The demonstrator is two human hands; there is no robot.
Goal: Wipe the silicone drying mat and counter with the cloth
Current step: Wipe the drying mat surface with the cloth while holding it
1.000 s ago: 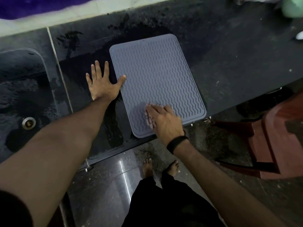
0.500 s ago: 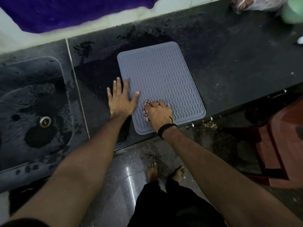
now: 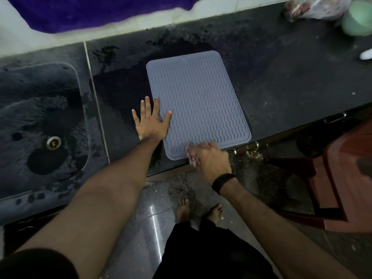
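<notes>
Dragged down the silicone drying mat (image 3: 198, 101), my right hand (image 3: 209, 159) now bunches the cloth (image 3: 192, 158) at the mat's near edge, finishing one stroke. My left hand (image 3: 152, 121) lies flat and open, pinning its left border to the wet tabletop (image 3: 291, 81); the tabletop itself looks unwiped.

No readable text, label, brand, number or sign anywhere in the frame.
</notes>
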